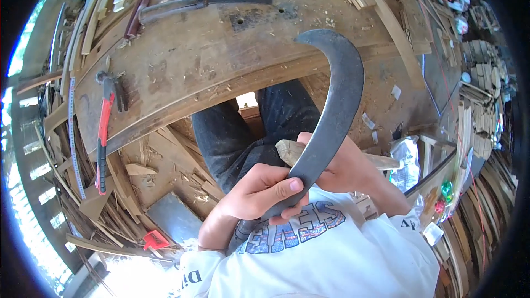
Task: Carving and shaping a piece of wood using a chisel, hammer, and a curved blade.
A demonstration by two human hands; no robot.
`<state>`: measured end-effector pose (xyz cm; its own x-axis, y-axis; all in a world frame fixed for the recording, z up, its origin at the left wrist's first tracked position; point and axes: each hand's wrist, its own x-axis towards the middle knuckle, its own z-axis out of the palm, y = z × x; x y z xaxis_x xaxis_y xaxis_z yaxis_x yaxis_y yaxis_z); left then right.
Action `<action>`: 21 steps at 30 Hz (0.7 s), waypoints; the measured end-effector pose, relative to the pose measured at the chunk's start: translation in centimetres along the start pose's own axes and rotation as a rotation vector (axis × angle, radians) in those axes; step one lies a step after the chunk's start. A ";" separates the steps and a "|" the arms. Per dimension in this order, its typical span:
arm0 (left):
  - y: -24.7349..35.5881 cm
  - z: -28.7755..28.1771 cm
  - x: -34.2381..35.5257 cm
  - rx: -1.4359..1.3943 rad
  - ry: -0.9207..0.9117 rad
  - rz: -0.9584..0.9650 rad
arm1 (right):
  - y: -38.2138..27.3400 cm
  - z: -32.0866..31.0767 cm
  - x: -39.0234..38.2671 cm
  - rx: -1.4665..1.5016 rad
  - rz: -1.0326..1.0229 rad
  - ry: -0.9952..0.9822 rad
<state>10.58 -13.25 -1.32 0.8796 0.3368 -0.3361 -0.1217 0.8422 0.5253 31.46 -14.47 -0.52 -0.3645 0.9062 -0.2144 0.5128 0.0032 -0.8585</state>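
A: Left hand (256, 193)?
B: Grasping the lower blade of a dark billhook (348, 88), fingers curled round it, thumb flat on the face. Handle runs down toward the left forearm.

A: Where's the billhook exactly?
B: Held up before the white shirt (331, 259), above the lap; hooked tip bends left, over the bench edge in this view.

A: Right hand (345, 168)?
B: Behind the blade, clasping a hewn wooden piece (288, 153); blunt end pokes out left of the blade. Most fingertips hidden. Can't tell whether wood and steel touch.

A: Surroundings?
B: Wooden workbench (182, 69) ahead, shavings scattered on it. Claw hammer (104, 127) near its left end, red-and-black handle. Long flat-bladed tool (207, 4) farther back. Dark trousers (221, 138) below the near edge.
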 end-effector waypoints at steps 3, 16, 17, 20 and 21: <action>-0.2 0.3 -0.3 -0.014 -0.020 -0.014 | 0.1 -0.1 -0.7 0.009 0.059 -0.079; 1.8 0.0 -1.9 0.215 0.330 0.153 | 0.0 0.4 -0.1 -0.207 0.397 -0.040; 1.1 -0.3 -1.6 0.214 0.318 0.123 | -0.5 0.8 0.5 -0.241 0.433 0.011; 0.0 -1.0 -0.9 0.172 0.273 0.060 | -0.8 1.6 1.3 -0.209 0.466 0.083; 0.0 -0.8 -0.6 0.158 0.251 0.042 | -0.7 1.9 1.3 -0.135 0.383 0.119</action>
<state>9.65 -13.10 -1.77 0.7318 0.4801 -0.4837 -0.0651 0.7557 0.6517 29.10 -14.08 -1.10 -0.0397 0.8952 -0.4439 0.6937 -0.2951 -0.6571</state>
